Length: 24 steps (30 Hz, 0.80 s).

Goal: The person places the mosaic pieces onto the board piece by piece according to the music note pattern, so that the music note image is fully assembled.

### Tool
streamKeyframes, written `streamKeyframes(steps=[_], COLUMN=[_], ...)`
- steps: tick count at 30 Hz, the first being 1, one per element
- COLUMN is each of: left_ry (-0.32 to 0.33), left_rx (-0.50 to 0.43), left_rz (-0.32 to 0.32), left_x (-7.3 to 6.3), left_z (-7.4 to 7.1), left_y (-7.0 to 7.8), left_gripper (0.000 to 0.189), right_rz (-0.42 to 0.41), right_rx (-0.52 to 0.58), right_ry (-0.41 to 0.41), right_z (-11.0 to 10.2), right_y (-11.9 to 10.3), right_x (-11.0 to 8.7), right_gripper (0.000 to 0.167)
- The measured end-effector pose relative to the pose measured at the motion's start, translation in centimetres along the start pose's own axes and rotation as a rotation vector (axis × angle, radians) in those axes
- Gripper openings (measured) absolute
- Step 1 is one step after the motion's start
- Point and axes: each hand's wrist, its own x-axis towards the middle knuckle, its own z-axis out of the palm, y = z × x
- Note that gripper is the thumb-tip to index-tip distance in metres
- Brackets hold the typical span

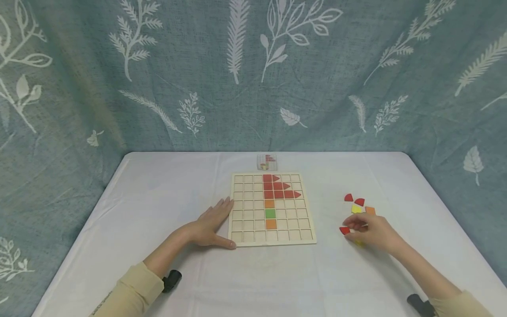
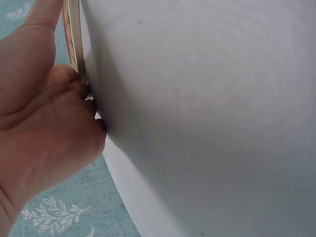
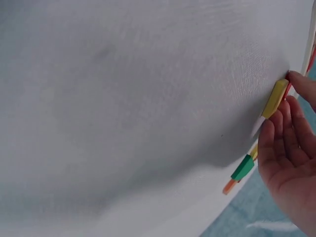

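Note:
A wooden grid board (image 1: 245,237) lies on the table, with three rows of red pieces (image 1: 278,186) ending in points at its top. Below them run an orange, a green (image 1: 270,213) and another orange square. My left hand (image 1: 210,224) rests flat at the board's left edge, fingers outstretched and thumb at the near corner. To the right of the board, my right hand (image 1: 370,229) pinches a small red piece (image 1: 344,230) between thumb and fingertips, close over the table. A yellow piece (image 3: 275,98) sits right beside it in the right wrist view.
Beyond the right hand lie two red quarter-circle pieces (image 1: 348,197), a yellow piece (image 1: 356,209) and an orange one (image 1: 370,210). A green piece (image 3: 242,168) shows in the right wrist view. Behind the board is a small pattern card (image 1: 267,162). A patterned curtain (image 1: 237,119) hangs behind the table.

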Motion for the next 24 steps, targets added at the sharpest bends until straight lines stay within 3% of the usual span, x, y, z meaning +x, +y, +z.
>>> streamKeyframes(steps=[9, 20, 24], left_ry=[-0.006, -0.013, -0.015], left_rx=[0.004, 0.004, 0.002], left_rz=[0.002, 0.002, -0.001], left_x=[-0.1, 0.0, -0.1], left_z=[-0.1, -0.2, -0.2], left_y=[0.0, -0.2, -0.2], left_gripper=[0.120, 0.120, 0.120], right_rz=[-0.150, -0.098, -0.129], right_rx=[0.043, 0.026, 0.023], right_ry=[-0.030, -0.051, -0.043], right_z=[0.4, 0.0, 0.0], right_y=[-0.2, -0.3, -0.2], right_x=[0.8, 1.1, 1.3], right_gripper=[0.030, 0.025, 0.024])
